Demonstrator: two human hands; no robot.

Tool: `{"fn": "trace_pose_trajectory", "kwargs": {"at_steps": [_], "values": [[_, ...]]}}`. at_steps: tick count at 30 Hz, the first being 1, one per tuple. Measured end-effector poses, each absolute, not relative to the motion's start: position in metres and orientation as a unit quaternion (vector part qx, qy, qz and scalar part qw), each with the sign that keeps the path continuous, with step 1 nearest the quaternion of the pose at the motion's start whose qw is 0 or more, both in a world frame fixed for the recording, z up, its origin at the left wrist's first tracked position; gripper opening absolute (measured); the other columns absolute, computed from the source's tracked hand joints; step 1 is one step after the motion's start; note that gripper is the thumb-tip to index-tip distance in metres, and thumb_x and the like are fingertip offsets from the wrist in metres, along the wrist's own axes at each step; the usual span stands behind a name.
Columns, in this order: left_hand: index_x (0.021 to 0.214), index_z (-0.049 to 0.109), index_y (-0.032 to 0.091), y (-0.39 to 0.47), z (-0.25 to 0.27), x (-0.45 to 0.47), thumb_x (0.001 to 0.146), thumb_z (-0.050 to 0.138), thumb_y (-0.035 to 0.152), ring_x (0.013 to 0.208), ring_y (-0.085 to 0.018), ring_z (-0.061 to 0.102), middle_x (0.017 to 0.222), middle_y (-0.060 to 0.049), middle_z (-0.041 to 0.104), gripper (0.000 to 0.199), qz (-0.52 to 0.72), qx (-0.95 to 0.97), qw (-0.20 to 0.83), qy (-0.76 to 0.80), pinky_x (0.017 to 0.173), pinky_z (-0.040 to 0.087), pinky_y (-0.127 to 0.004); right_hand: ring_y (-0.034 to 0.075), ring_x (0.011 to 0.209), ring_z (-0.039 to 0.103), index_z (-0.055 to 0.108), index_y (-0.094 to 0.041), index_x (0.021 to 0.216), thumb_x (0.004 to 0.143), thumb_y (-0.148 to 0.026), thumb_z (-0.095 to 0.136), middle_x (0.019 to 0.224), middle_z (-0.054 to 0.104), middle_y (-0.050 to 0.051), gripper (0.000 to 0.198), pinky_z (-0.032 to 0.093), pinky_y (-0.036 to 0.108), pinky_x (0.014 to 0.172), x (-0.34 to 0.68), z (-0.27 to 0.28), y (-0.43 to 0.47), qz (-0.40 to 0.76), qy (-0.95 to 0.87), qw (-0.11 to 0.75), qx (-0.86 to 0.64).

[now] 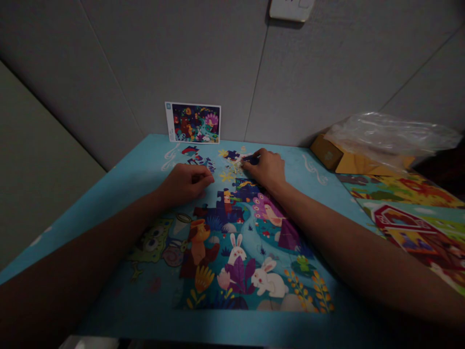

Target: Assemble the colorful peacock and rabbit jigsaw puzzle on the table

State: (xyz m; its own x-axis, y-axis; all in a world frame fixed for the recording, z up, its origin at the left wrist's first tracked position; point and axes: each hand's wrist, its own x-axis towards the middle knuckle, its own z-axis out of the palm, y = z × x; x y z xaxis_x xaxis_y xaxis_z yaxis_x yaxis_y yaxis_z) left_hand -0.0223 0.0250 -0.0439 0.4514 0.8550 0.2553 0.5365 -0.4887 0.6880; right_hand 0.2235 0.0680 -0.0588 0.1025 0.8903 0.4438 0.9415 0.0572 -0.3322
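A partly joined jigsaw puzzle (236,242) lies on the blue table, showing rabbits, a fox-like animal, a stream and flowers. Beyond its top edge, my right hand (267,169) pinches a dark blue puzzle piece (250,159) between thumb and fingers, close to the tabletop. My left hand (187,183) hovers or rests left of the puzzle's upper edge, thumb and forefinger together, with nothing showing between them. Several loose puzzle pieces (204,164) lie behind the left hand. Another loose piece (231,155) sits just left of my right fingertips.
A picture card (196,123) of the full scene leans against the grey wall (203,58). On the right are a yellow-brown box (327,152), clear plastic wrap (392,138) and other colourful picture sheets (417,228). The table (127,169) bears printed cartoon figures.
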Motion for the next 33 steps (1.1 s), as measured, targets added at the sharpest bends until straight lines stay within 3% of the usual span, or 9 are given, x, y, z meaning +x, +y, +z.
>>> {"fn": "trace_pose_trajectory", "kwargs": {"at_steps": [8,14,20,23,29,33], "values": [[0.071,0.061,0.016,0.0246,-0.0435,-0.0223,0.087,0.057,0.039,0.045,-0.013,0.060,0.050,0.002,0.060,0.029,0.298,0.812,0.270,0.424,0.048,0.042,-0.023,0.039,0.102,0.059,0.070,-0.012,0.108,0.084,-0.040,0.060,0.107,0.068,0.023,0.038,0.046,0.053,0.086,0.2212,-0.0573,0.0660,-0.031,-0.688,0.262,-0.676],[0.071,0.062,0.016,0.0251,-0.0441,-0.0220,0.087,0.058,0.039,0.044,-0.012,0.057,0.050,0.003,0.059,0.028,0.303,0.813,0.267,0.420,0.047,0.042,-0.023,0.041,0.108,0.055,0.072,-0.013,0.107,0.085,-0.045,0.062,0.111,0.064,0.024,0.041,0.045,0.056,0.089,0.2215,-0.0584,0.0649,-0.027,-0.697,0.265,-0.665],[0.071,0.061,0.017,0.0244,-0.0426,-0.0209,0.087,0.058,0.039,0.044,-0.013,0.058,0.050,0.002,0.060,0.028,0.301,0.810,0.279,0.420,0.048,0.042,-0.023,0.047,0.135,0.036,0.060,-0.020,0.136,0.088,-0.058,0.060,0.149,0.050,0.015,0.061,0.032,0.066,0.103,0.2183,-0.0591,0.0631,-0.013,-0.794,0.236,-0.560],[0.071,0.062,0.016,0.0249,-0.0429,-0.0212,0.087,0.058,0.039,0.045,-0.013,0.058,0.050,0.002,0.060,0.028,0.302,0.813,0.267,0.421,0.048,0.041,-0.023,0.046,0.137,0.035,0.067,-0.024,0.128,0.092,-0.060,0.053,0.143,0.058,0.011,0.054,0.027,0.067,0.105,0.2174,-0.0589,0.0630,0.011,-0.835,0.194,-0.515],[0.071,0.063,0.016,0.0248,-0.0431,-0.0214,0.087,0.058,0.040,0.045,-0.013,0.058,0.050,0.003,0.061,0.028,0.299,0.816,0.261,0.419,0.049,0.041,-0.023,0.040,0.130,0.043,0.075,-0.022,0.113,0.091,-0.051,0.058,0.128,0.068,0.008,0.040,0.030,0.059,0.104,0.2187,-0.0550,0.0631,0.027,-0.850,0.223,-0.477],[0.070,0.063,0.016,0.0246,-0.0430,-0.0211,0.087,0.057,0.039,0.044,-0.012,0.057,0.050,0.002,0.061,0.029,0.302,0.820,0.253,0.416,0.049,0.040,-0.023,0.033,0.122,0.048,0.077,-0.021,0.088,0.091,-0.042,0.058,0.103,0.075,0.006,0.028,0.030,0.051,0.103,0.2176,-0.0509,0.0609,0.041,-0.878,0.242,-0.411]]}}
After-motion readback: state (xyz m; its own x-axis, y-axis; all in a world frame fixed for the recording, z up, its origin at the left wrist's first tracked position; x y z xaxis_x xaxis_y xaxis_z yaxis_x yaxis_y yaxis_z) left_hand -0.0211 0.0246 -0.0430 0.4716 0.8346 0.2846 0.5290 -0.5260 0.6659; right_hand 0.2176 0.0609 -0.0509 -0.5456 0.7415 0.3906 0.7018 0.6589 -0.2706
